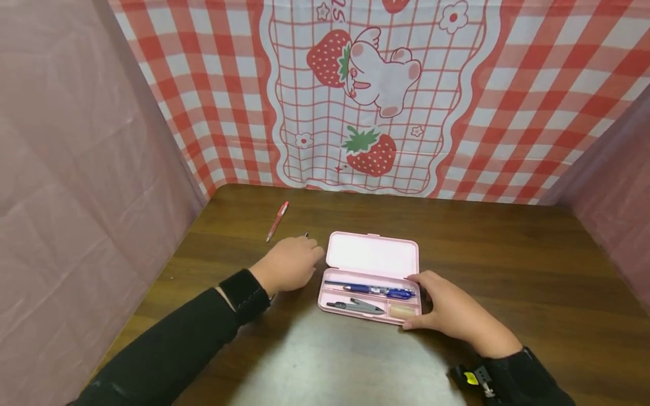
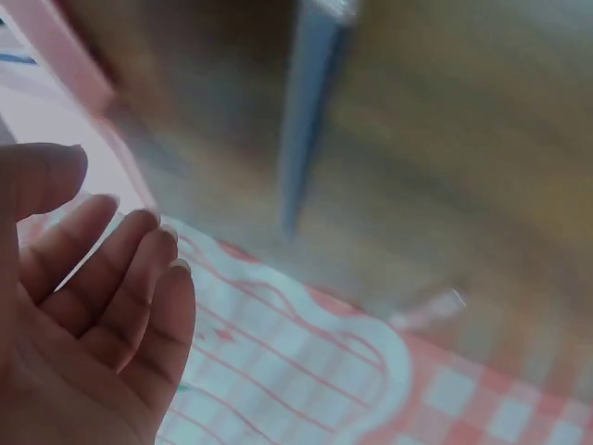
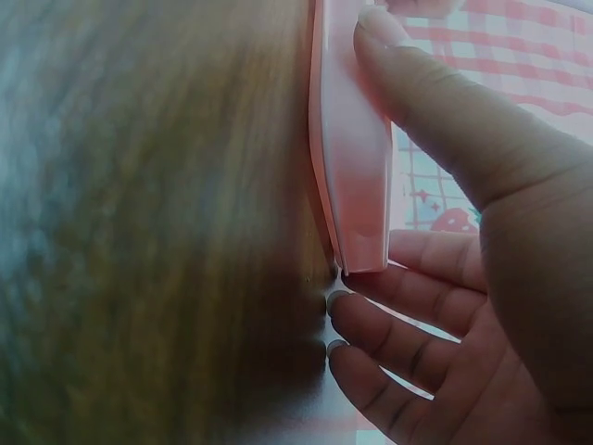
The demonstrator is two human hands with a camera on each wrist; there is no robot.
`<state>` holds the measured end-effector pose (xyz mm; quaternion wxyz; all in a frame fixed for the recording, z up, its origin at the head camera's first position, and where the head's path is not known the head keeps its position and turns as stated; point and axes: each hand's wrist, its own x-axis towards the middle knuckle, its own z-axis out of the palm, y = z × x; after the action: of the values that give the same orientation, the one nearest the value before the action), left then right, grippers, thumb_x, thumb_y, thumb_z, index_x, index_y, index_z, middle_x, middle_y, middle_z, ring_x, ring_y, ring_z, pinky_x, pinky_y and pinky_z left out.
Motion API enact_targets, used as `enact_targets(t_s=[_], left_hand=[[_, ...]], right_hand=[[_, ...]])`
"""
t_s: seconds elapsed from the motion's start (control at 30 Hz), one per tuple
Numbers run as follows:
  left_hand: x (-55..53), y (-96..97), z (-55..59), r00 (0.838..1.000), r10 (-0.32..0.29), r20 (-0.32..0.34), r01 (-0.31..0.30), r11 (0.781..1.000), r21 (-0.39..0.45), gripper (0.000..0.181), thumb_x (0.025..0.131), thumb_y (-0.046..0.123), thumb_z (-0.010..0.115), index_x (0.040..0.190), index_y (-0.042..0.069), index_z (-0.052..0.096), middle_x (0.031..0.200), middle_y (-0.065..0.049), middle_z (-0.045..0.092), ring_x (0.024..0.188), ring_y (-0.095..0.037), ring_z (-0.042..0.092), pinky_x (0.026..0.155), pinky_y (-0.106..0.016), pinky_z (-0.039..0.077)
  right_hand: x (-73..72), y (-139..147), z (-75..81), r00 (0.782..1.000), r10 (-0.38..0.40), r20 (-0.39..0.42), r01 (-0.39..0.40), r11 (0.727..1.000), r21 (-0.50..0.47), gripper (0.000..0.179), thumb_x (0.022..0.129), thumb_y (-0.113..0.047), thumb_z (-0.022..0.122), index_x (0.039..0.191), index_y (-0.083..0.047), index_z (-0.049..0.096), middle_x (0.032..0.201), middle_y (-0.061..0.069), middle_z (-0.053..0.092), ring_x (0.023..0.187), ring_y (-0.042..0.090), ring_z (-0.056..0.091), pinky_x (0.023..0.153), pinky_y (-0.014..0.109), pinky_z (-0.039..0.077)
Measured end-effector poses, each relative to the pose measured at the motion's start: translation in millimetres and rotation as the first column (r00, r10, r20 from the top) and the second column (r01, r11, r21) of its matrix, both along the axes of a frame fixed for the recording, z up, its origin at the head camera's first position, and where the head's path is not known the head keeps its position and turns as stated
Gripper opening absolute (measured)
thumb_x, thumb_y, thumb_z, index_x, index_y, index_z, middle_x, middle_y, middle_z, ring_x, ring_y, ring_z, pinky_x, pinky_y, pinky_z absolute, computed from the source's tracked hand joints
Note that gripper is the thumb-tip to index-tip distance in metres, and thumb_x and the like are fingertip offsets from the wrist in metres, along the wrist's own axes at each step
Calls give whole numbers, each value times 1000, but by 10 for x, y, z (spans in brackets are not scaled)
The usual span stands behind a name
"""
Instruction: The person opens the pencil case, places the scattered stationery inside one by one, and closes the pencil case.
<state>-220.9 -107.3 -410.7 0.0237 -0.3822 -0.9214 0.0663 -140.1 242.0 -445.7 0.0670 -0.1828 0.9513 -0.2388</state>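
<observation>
A pink pencil case (image 1: 373, 252) lies with its lid raised on the wooden table. Inside it are a blue pen (image 1: 378, 291) beside a thin dark stick, a grey drawing compass (image 1: 355, 305) and a beige block (image 1: 401, 310). My right hand (image 1: 452, 307) holds the case's right end, thumb at the front and fingers by the back corner. My left hand (image 1: 289, 262) hovers left of the case, fingers loosely bent with nothing between them. Near it lies a slim dark blue-grey stick (image 2: 310, 120), mostly hidden by the hand in the head view.
A red pen (image 1: 277, 221) lies at the back left of the table (image 1: 508, 254). Behind the table hangs a red-and-white checked cloth (image 1: 228, 96) with strawberries. Pink curtains (image 1: 76, 169) hang on both sides.
</observation>
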Motion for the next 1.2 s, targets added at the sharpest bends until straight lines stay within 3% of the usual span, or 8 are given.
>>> enact_targets(t_s=[0.2, 0.4, 0.53, 0.63, 0.7, 0.93, 1.07, 1.2], left_hand=[[-280, -277, 91, 998, 55, -42, -55, 998, 5, 23, 93, 21, 71, 111, 8, 66, 104, -6, 61, 101, -27, 62, 89, -44, 52], [-474, -449, 90, 974, 197, 111, -204, 977, 60, 31, 94, 24, 71, 118, 5, 65, 112, -10, 64, 106, -29, 64, 94, -46, 52], [-544, -498, 38, 951, 235, 200, -257, 962, 88, 30, 95, 24, 70, 116, 3, 64, 112, -11, 65, 106, -30, 65, 96, -46, 51], [-561, -499, 6, 930, 251, 270, -290, 950, 116, 24, 94, 24, 71, 108, 5, 65, 102, -8, 66, 97, -26, 65, 92, -45, 52], [-544, -483, -8, 905, 265, 333, -322, 938, 128, 20, 93, 24, 72, 101, 7, 65, 94, -5, 66, 89, -23, 63, 86, -43, 52], [-434, -402, -24, 790, 342, 509, -468, 873, 140, 26, 80, 24, 85, 87, 10, 64, 85, -1, 63, 78, -20, 57, 72, -35, 48], [-403, -381, -47, 776, 366, 514, -498, 855, 143, 26, 75, 20, 86, 83, 10, 64, 83, -1, 63, 76, -19, 58, 71, -34, 48], [-384, -375, -96, 786, 359, 503, -484, 864, 139, 21, 72, 16, 83, 76, 12, 63, 76, 1, 62, 70, -17, 57, 65, -32, 46]], right_hand=[[-1, 14, -1, 1000, 4, 10, -4, 1000, 4, 105, 69, -69, 84, 140, 1, 53, 133, 17, 58, 117, 30, 58, 99, 56, 48], [1, 17, -8, 1000, 2, 11, -2, 1000, -1, 105, 68, -69, 84, 140, 0, 53, 133, 16, 58, 118, 30, 59, 99, 56, 48], [0, 17, -1, 1000, 2, 14, -2, 1000, -3, 105, 68, -69, 84, 140, 0, 53, 133, 16, 58, 118, 30, 58, 99, 56, 47], [-1, 19, 3, 1000, 1, 14, -1, 1000, -4, 104, 69, -69, 85, 140, 0, 53, 133, 16, 58, 118, 30, 58, 99, 56, 47], [-1, 20, 4, 1000, 0, 16, 0, 1000, -6, 104, 69, -69, 85, 140, 0, 53, 133, 16, 58, 118, 30, 58, 99, 56, 47], [1, 18, 5, 1000, -6, 24, 6, 1000, -5, 104, 69, -68, 85, 141, -1, 53, 134, 17, 58, 118, 30, 58, 99, 56, 47], [1, 18, 7, 1000, -7, 17, 7, 1000, -4, 104, 69, -68, 85, 141, 0, 53, 134, 17, 58, 119, 31, 58, 99, 57, 47], [2, 17, 7, 1000, -7, 17, 7, 1000, 0, 104, 69, -68, 85, 141, 0, 53, 134, 17, 58, 118, 31, 58, 100, 57, 47]])
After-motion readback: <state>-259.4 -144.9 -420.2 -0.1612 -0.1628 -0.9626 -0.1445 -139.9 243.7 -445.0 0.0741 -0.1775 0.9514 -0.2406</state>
